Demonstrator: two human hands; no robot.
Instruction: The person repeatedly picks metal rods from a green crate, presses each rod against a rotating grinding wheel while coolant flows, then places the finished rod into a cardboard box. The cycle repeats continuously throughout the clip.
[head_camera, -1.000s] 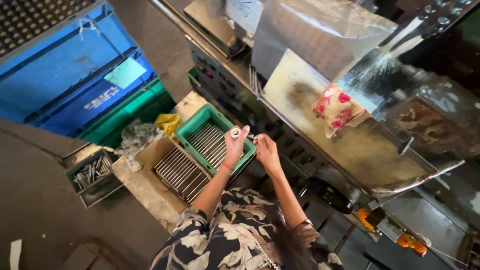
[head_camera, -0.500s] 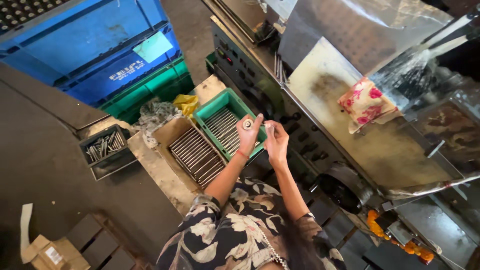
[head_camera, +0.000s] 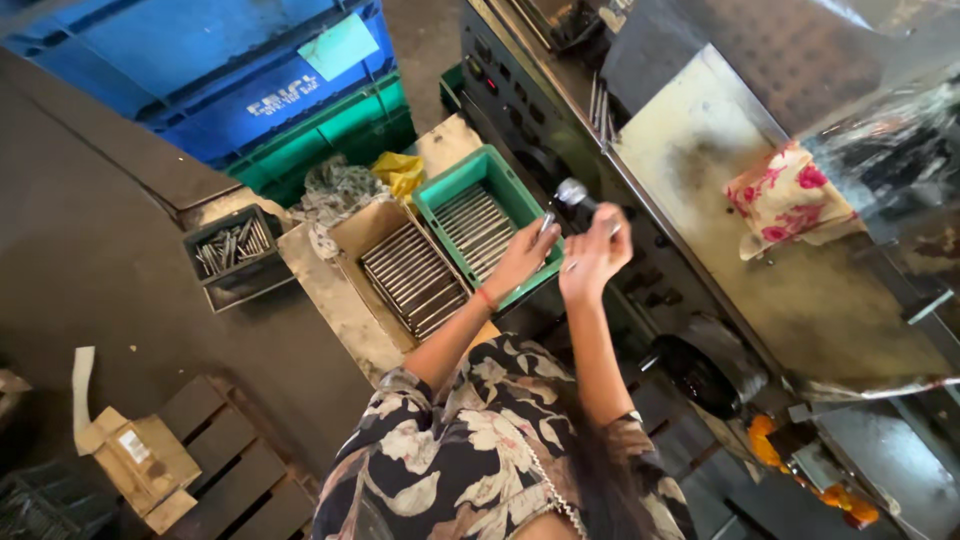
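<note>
My left hand (head_camera: 520, 258), with a red band at the wrist, is closed on a shiny metal rod with a round head (head_camera: 571, 192), held up in front of the machine's front panel (head_camera: 520, 120). Right beside it, my right hand (head_camera: 597, 250) is closed on a thin metal piece (head_camera: 612, 230), which is too small to make out. Both hands hover just right of a green tray (head_camera: 446, 196) with several metal rods lying in rows. A cardboard box (head_camera: 352, 233) to its left holds more rods.
A small dark bin of rods (head_camera: 232, 248) stands at the left. Blue crates (head_camera: 200, 60) and a green crate (head_camera: 330, 135) are stacked behind. A yellow rag (head_camera: 400, 172) lies near the trays, a floral cloth (head_camera: 790, 200) on the machine's metal table (head_camera: 700, 150). A cardboard carton (head_camera: 135, 460) sits on a wooden pallet.
Both hands have risen and shifted right, off the green tray toward the machine's panel, still holding the metal pieces. The camera has also swung, so the crates now sit higher in view.
</note>
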